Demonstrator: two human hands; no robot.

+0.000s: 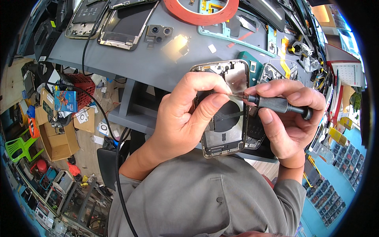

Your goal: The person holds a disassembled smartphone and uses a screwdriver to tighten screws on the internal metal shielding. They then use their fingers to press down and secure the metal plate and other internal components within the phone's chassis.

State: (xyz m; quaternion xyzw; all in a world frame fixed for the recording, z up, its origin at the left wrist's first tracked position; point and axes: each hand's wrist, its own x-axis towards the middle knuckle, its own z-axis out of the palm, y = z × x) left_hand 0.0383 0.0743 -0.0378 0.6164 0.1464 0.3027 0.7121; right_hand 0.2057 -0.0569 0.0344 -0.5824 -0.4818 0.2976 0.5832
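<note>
My right hand [292, 126] grips a black knurled tool handle [272, 104] with a thin metal tip pointing left. The thumb and index finger of my left hand [185, 114] are pinched at that tip, on something too small to make out. Beneath both hands lies an opened phone housing [225, 138], silver inside with a black round coil [228, 119]; my left hand covers part of it. Another opened phone part [268, 71] and a teal green pad [252, 59] sit behind my right hand.
Phone frames [126, 23], a camera module [158, 33], red tape roll [201, 17] and small parts cover the grey desk [67, 53]. A black cable [102, 112] hangs left, beside a cardboard box [57, 144], red basket [83, 91] and green chair [21, 148]. Blue organisers [323, 201] stand right.
</note>
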